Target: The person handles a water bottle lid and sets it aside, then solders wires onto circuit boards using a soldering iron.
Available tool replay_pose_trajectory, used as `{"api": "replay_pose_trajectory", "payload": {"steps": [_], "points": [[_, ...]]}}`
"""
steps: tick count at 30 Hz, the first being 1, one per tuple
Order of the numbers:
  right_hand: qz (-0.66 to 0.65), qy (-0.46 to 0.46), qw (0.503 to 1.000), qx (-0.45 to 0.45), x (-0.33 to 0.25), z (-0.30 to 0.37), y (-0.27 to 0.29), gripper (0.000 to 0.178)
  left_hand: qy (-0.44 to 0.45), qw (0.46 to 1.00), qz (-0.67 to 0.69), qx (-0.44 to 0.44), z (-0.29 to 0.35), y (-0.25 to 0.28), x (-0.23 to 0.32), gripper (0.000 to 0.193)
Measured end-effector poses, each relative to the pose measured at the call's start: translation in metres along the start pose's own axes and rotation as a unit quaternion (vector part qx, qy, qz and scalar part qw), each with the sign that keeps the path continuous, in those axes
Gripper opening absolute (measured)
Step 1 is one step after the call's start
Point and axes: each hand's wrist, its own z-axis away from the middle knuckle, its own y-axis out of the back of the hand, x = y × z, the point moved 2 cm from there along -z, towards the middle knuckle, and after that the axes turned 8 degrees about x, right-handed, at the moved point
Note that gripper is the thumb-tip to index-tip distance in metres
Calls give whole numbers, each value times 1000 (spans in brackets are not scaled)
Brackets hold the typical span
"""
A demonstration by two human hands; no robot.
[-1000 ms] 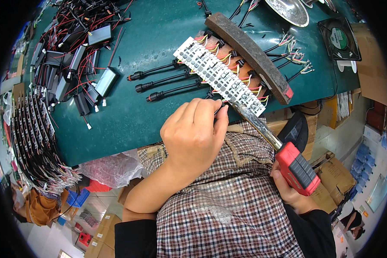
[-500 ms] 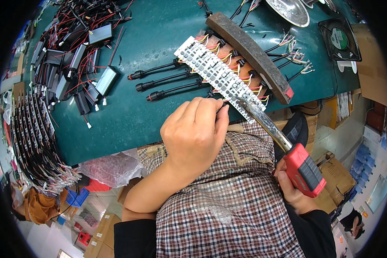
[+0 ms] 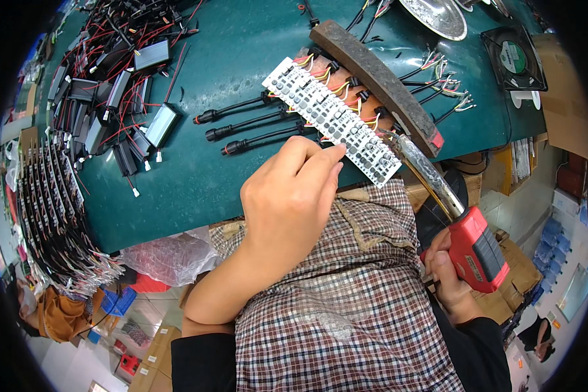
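Observation:
My left hand (image 3: 287,189) is closed, with its fingertips at the near edge of a white circuit board strip (image 3: 333,121) packed with small parts. Whatever lies between the fingertips is hidden. My right hand (image 3: 449,274) grips a red and black soldering gun (image 3: 478,251), whose metal barrel points up to the board's far right edge. Red, yellow and white wires join that far edge to black cables. Several black connector cables (image 3: 248,117) stick out on the near left side. The board rests over a brown block.
A curved dark metal bar (image 3: 379,85) lies across the cables behind the board. Silver and black cased modules (image 3: 163,124) with red wires are heaped at left, beside hanging wired strips (image 3: 52,209). A metal dish (image 3: 438,16) and black fan (image 3: 515,59) are at far right.
The soldering gun has moved right, its tip passing from the board's near edge to its far right edge. My left fingertips have shifted slightly up onto the board's near edge.

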Motion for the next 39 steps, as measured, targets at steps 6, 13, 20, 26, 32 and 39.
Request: {"api": "replay_pose_trajectory", "payload": {"steps": [6,13,20,26,32,39], "points": [[-5,19,1000,-7,3,-1,1,7,-42,999,-2,5,2,-3,-5,23],[-18,43,999,6,9,-1,-3,22,-59,998,35,8,-3,-3,-5,20],[-24,60,998,14,9,-2,-5,22,89,995,10,-55,-9,6,2,23],[-18,54,998,4,9,-2,-4,22,70,995,-35,-55,-11,8,6,16],[-26,30,999,0,3,-2,-3,9,66,997,-10,-47,-8,9,6,17],[24,48,998,-22,2,-1,0,4,10,999,-29,21,2,-2,3,19]]}}
